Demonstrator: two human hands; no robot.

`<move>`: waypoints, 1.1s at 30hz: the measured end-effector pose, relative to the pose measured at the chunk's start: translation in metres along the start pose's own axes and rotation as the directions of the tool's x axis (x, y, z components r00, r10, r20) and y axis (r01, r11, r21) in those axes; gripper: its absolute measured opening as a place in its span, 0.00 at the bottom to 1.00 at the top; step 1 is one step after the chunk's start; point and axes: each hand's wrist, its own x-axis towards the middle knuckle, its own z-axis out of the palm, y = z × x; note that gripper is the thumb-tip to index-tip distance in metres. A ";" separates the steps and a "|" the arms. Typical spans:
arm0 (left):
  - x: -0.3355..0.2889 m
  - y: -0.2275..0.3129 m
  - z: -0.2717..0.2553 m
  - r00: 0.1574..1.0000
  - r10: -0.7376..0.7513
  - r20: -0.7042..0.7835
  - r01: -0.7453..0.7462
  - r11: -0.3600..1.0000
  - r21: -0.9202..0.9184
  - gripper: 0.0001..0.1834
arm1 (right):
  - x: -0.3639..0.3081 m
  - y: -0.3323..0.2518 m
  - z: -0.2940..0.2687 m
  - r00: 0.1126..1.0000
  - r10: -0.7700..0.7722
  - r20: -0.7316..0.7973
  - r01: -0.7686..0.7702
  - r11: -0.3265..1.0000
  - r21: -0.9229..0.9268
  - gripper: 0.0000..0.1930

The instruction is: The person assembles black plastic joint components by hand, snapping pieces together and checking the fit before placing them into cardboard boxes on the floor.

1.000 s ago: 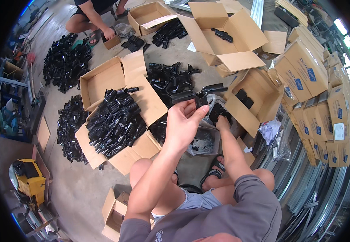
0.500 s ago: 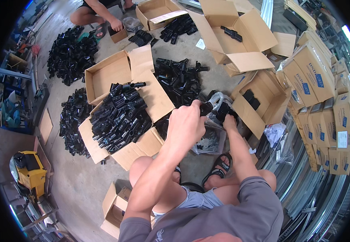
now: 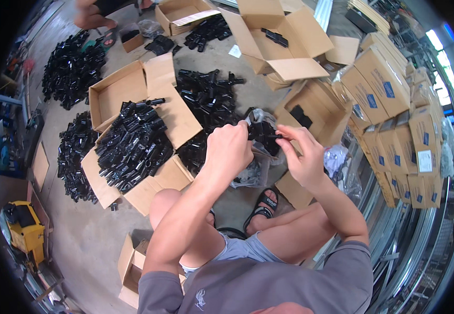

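Observation:
In front of my knees, my left hand (image 3: 230,146) is closed around a black tubular fitting (image 3: 255,132), most of it hidden by the fingers. My right hand (image 3: 301,152) faces it, thumb and index finger pinching a small dark piece (image 3: 279,136) at the fitting's right side. What exactly this piece is cannot be made out. Below and behind both hands lies a clear plastic bag (image 3: 250,177) with dark contents. Just left of the hands a loose pile of black fittings (image 3: 208,99) covers the floor.
An open carton (image 3: 172,112) at left is heaped with black fittings (image 3: 133,149). More piles (image 3: 75,68) lie beyond. Open cartons (image 3: 321,107) stand at right, near stacked closed cartons (image 3: 381,99) and long metal profiles (image 3: 389,261). Another person (image 3: 93,15) crouches at the far left.
My right hand has come up out of the plastic bag and now pinches a small piece beside the fitting in my left hand. The other person's hand has left the small box.

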 end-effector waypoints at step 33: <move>-0.023 0.021 0.018 0.996 0.056 0.071 -0.058 0.998 0.028 0.16 | -0.028 0.014 0.003 0.932 -0.354 0.080 0.357 0.854 -0.377 0.12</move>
